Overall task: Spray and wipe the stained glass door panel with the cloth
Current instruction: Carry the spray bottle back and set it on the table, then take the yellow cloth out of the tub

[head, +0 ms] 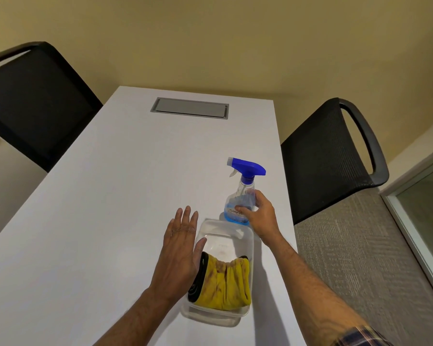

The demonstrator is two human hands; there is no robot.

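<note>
A clear spray bottle [240,196] with a blue trigger head and blue liquid stands upright on the white table [110,196]. My right hand [261,216] is wrapped around its lower body. Just in front of the bottle sits a clear plastic tub [225,236] holding a crumpled yellow cloth [228,283] with brownish stains and a black edge. My left hand [179,248] hovers flat with fingers spread at the tub's left rim, its thumb over the rim. A glass panel [425,218] in a pale frame shows at the far right edge.
A black mesh chair [330,158] stands right of the table and another black chair [33,101] at the far left. A grey cable hatch [189,107] is set into the table's far end. Grey carpet [355,258] lies to the right.
</note>
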